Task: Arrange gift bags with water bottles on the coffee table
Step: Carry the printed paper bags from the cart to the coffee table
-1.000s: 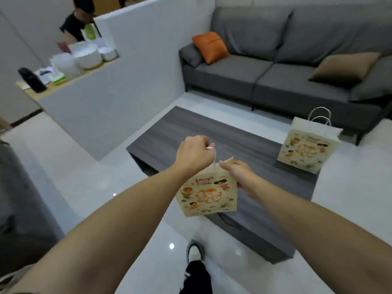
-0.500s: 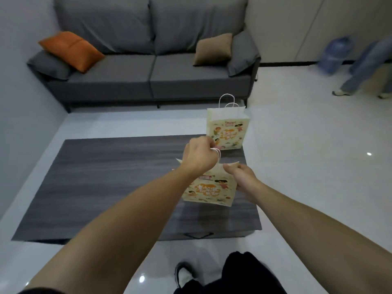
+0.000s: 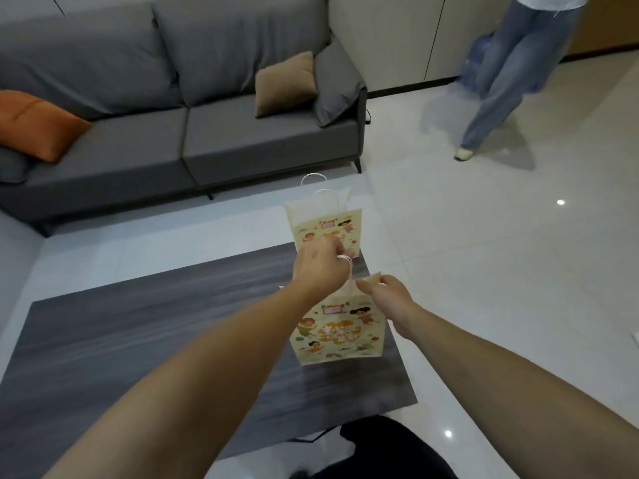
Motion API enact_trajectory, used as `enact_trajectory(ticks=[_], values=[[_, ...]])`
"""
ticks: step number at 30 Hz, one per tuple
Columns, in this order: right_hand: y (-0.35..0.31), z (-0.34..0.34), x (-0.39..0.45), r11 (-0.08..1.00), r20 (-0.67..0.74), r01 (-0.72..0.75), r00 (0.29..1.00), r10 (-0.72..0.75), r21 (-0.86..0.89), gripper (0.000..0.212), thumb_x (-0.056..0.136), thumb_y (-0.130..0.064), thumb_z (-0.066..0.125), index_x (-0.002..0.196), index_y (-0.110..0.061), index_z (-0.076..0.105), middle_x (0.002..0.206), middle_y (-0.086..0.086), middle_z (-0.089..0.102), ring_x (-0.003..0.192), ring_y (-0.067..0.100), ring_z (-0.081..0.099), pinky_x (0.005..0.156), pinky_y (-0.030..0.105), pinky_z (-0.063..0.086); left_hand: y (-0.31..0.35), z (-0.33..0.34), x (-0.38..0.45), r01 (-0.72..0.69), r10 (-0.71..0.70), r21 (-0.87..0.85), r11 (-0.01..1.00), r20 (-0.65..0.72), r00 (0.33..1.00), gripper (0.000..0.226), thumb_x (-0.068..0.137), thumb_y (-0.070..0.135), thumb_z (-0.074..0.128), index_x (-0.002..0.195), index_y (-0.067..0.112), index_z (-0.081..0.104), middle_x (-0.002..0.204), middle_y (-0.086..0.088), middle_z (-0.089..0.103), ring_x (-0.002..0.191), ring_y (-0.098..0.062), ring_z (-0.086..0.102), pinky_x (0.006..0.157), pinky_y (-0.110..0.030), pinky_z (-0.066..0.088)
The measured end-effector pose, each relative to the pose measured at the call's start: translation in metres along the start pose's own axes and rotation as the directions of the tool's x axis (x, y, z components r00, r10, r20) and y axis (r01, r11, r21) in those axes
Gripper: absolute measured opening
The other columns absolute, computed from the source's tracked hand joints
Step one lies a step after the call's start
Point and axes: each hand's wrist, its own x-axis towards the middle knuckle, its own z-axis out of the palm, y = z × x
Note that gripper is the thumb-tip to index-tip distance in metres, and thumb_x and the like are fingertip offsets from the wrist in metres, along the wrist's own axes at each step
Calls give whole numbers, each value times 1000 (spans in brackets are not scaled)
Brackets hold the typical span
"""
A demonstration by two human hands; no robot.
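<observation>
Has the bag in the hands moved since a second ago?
Yes. The held bag was off the coffee table by its near edge; now it hangs above the right end, nearer the standing bag.

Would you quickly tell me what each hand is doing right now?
Left hand: grips the handles of the near bag.
Right hand: pinches that bag's top edge.

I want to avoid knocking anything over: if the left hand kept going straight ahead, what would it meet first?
Probably the second gift bag standing at the table's far corner, just beyond the left hand; depth is hard to judge.
</observation>
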Motion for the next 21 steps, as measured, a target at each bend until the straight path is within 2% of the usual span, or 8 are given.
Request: enact_trajectory(ticks=[3, 6, 9, 11, 13, 16, 18, 21], values=[[-13, -11, 31, 1000, -5, -19, 1000, 19, -10, 61, 83, -54, 71, 129, -19, 52, 122, 5, 64, 107, 26, 64, 94, 48, 54, 9, 10, 31, 26, -27, 27, 999, 24, 999, 20, 97, 31, 57, 92, 17, 70, 87, -2, 67, 86, -26, 61, 66, -32, 47], [-27, -19, 64, 1000, 2, -12, 1000, 12, -28, 50, 88, -49, 70, 123, -20, 51, 118, 2, 62, 106, 25, 63, 91, 44, 54, 14, 19, 59, 58, -59, 46, 997, 15, 998, 20, 98, 32, 57, 91, 18, 70, 91, -4, 69, 85, -25, 61, 71, -36, 54], [-44, -22, 93, 999, 22, -11, 1000, 12, -44, 42, 88, -45, 71, 117, -20, 55, 113, 3, 67, 100, 25, 66, 79, 39, 57, 13, 29, 85, 104, -105, 42, 994, 23, 994, 20, 99, 33, 57, 94, 18, 70, 89, -1, 67, 85, -24, 60, 74, -38, 56], [-53, -23, 112, 998, 32, -11, 999, 13, -55, 38, 88, -43, 71, 115, -21, 55, 112, 5, 68, 97, 25, 67, 76, 38, 58, 10, 35, 101, 137, -137, 25, 990, 22, 990, 21, 99, 34, 57, 96, 18, 71, 92, -2, 68, 85, -25, 62, 73, -38, 57], [-61, -21, 127, 997, 36, -20, 999, 22, -72, 42, 89, -40, 71, 122, -20, 54, 120, 5, 66, 102, 25, 66, 74, 35, 57, 5, 41, 115, 159, -160, 19, 987, 11, 987, 19, 99, 31, 57, 97, 18, 71, 94, -1, 69, 83, -23, 61, 70, -34, 52], [-65, -16, 142, 987, 23, -26, 999, 30, -161, 69, 92, -37, 69, 150, -19, 36, 139, 8, 56, 121, 30, 57, 89, 36, 51, -8, 49, 126, 201, -202, 55, 978, 20, 979, 17, 99, 28, 58, 96, 16, 70, 91, -4, 66, 82, -24, 56, 68, -30, 40], [-62, -11, 148, 977, 24, -40, 999, 46, -211, 75, 90, -38, 71, 151, -17, 34, 139, 8, 56, 122, 32, 57, 97, 41, 51, -19, 55, 129, 227, -231, 81, 971, 45, 972, 14, 96, 22, 58, 97, 16, 71, 94, -6, 67, 83, -25, 57, 65, -30, 39], [-59, -6, 151, 973, 16, -60, 998, 66, -222, 72, 88, -40, 72, 147, -17, 38, 133, 8, 59, 117, 31, 59, 97, 45, 53, -24, 60, 133, 252, -257, 68, 965, 70, 964, 19, 90, 11, 54, 97, 17, 71, 93, -4, 67, 80, -20, 54, 62, -28, 38]])
